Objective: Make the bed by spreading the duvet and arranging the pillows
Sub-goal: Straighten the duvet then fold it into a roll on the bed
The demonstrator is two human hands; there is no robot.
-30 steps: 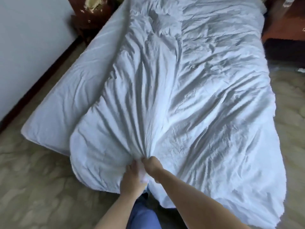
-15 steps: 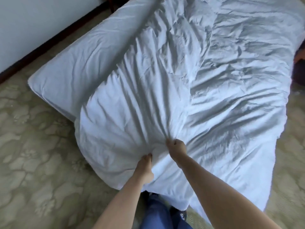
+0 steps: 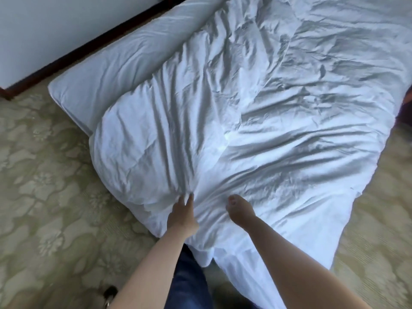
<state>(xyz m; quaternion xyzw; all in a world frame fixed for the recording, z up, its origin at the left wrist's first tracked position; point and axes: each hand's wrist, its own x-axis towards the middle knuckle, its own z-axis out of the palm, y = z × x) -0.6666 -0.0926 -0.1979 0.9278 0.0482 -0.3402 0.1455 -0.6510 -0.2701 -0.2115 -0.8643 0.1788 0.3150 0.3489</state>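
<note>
A white, creased duvet [image 3: 278,103] covers most of the bed and hangs over its near end and right side. At the left, a strip of the white-sheeted mattress [image 3: 124,63] lies bare. My left hand [image 3: 184,216] reaches onto the near edge of the duvet, its straight fingers touching the spot where several folds run together. A little to the right, my right hand [image 3: 238,210] rests on smoother fabric and no cloth is bunched in it. No pillow is in view.
Beige patterned carpet [image 3: 49,197] surrounds the bed on the left, near and right sides. A white wall with a dark skirting board [image 3: 66,54] runs close along the bed's left side. My jeans leg [image 3: 189,279] stands at the bed's foot.
Both hands have let go of the bunched duvet they were gripping and have moved apart. The gathered folds have loosened. The view has shifted so the bed sits further right.
</note>
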